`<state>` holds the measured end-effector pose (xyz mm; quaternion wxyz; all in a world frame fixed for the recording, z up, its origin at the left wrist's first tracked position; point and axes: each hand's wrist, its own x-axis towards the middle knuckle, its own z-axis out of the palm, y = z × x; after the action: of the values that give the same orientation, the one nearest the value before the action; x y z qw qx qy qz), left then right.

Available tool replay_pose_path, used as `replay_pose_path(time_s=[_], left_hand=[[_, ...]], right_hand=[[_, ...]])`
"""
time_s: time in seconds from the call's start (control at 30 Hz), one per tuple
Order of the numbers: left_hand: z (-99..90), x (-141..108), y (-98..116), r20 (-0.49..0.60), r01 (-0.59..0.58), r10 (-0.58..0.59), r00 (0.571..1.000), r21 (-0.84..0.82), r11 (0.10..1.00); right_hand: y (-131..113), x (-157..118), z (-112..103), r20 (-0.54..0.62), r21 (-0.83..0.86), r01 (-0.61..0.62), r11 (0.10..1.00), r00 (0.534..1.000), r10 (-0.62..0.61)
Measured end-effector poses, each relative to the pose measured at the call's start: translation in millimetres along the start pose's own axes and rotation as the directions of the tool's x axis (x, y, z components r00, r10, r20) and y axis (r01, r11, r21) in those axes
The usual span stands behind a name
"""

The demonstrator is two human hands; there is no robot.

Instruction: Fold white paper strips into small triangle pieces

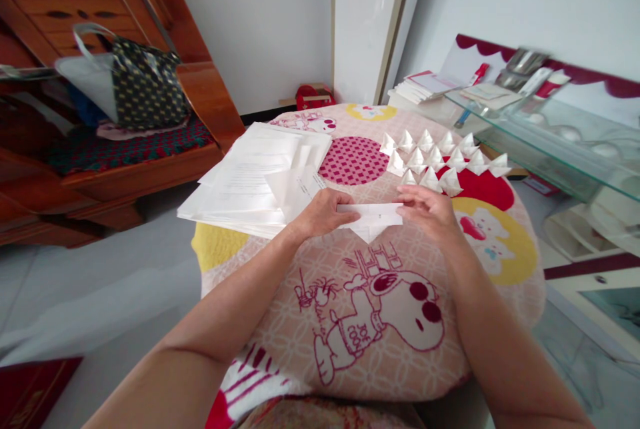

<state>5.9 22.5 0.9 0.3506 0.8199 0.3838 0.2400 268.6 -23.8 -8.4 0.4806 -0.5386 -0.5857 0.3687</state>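
A white sheet of paper (pixel 376 214), folded into a flat band with a pointed flap below it, is held level over the cloth-covered table. Its left end is pinched in my left hand (pixel 326 212), the thumb lying across the front. At the right end, my right hand (pixel 428 210) grips the edge between thumb and fingers; the exact contact is partly hidden. Just beyond my right hand stand several folded paper pieces (pixel 425 141) with pointed tips, grouped in rows. Past my left hand lies a spread stack of white paper sheets (pixel 240 179), some with printed text.
The patterned tablecloth (pixel 280 349) covers a rounded table. A wooden bench (pixel 200 156) at left bears a dark patterned bag (pixel 145 82). To the right, a glass shelf (pixel 565 142) holds cups and small items close to the table. A red object (pixel 314 97) sits behind the table.
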Motion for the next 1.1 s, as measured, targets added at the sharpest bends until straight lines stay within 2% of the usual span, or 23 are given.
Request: replay_pose_path(time_s=[0.1, 0.23, 0.3, 0.37, 0.43, 0.47, 0.6, 0.7, 0.77, 0.87, 1.0, 1.1], left_hand=[[5.6, -2, 4, -0.074, -0.068, 0.077, 0.994, 0.115, 0.991], [10.6, -5, 2, -0.153, -0.253, 0.298, 0.942, 0.255, 0.933], [11.0, -5, -2, -0.15, -0.353, 0.416, 0.897, 0.322, 0.878], [10.5, -4, -6, -0.136, -0.423, 0.5, 0.856, 0.372, 0.826], [9.8, -4, -8, -0.106, -0.459, 0.54, 0.835, 0.407, 0.79], [9.6, -3, -9, -0.081, -0.464, 0.543, 0.835, 0.424, 0.778], [11.6, -3, -7, 0.093, -0.444, 0.458, 0.884, 0.475, 0.76], [14.4, -5, -5, 0.238, -0.405, 0.329, 0.914, 0.48, 0.778], [14.8, -8, -3, 0.303, -0.381, 0.258, 0.917, 0.484, 0.788], [12.5, -11, -1, 0.346, -0.361, 0.204, 0.916, 0.486, 0.796], [8.5, -10, -3, 0.323, -0.302, 0.158, 0.933, 0.467, 0.831], [7.0, -6, -8, 0.281, -0.254, 0.144, 0.949, 0.41, 0.876]], right_hand=[[-2, -3, 8, 0.089, -0.095, 0.06, 0.994, 0.995, -0.051], [-10, -7, 15, 0.079, -0.284, 0.246, 0.927, 0.969, -0.233], [-11, -8, 18, 0.064, -0.341, 0.375, 0.862, 0.924, -0.377], [-10, -8, 22, 0.061, -0.403, 0.486, 0.776, 0.86, -0.507], [-7, -7, 26, 0.104, -0.487, 0.549, 0.679, 0.808, -0.579], [-6, -7, 28, 0.147, -0.53, 0.564, 0.633, 0.797, -0.586], [-1, -11, 33, 0.349, -0.643, 0.576, 0.505, 0.807, -0.476], [-1, -16, 35, 0.472, -0.659, 0.571, 0.489, 0.821, -0.323], [-2, -19, 35, 0.521, -0.656, 0.562, 0.505, 0.82, -0.236], [-1, -20, 33, 0.557, -0.635, 0.548, 0.545, 0.813, -0.169], [2, -17, 29, 0.549, -0.576, 0.505, 0.643, 0.822, -0.154], [1, -15, 25, 0.511, -0.512, 0.43, 0.744, 0.848, -0.138]])
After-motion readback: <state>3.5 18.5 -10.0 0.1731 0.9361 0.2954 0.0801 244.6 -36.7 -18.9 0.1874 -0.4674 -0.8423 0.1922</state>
